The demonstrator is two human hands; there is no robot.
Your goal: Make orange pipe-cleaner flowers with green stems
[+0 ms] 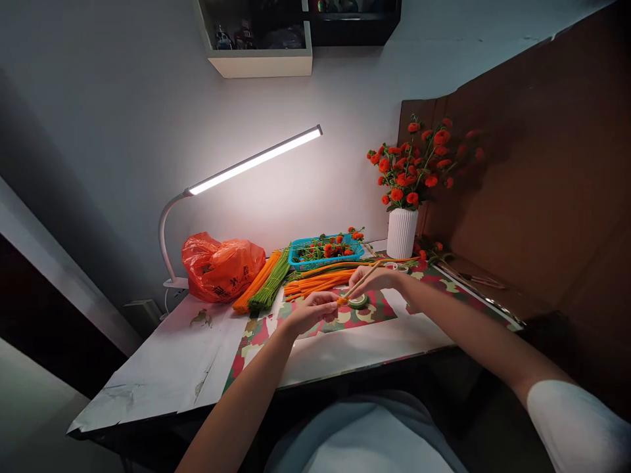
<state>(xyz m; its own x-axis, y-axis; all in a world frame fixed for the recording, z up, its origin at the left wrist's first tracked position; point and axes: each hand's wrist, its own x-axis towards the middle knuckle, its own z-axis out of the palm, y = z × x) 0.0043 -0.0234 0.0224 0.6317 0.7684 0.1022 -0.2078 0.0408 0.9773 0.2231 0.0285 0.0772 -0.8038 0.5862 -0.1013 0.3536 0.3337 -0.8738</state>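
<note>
Near the middle of the table, my left hand pinches a small orange piece between thumb and fingers. My right hand is closed on a thin wooden stick, whose lower end meets the orange piece. A roll of green tape lies on the patterned mat just beneath my right hand. Behind both hands are orange stems laid in a bundle. Fine detail of the orange piece is too small to make out.
A blue basket of small red flowers stands behind the stems. To the left are a green bundle, an orange bundle, an orange-red plastic bag and a lit lamp. A white vase with red flowers stands back right.
</note>
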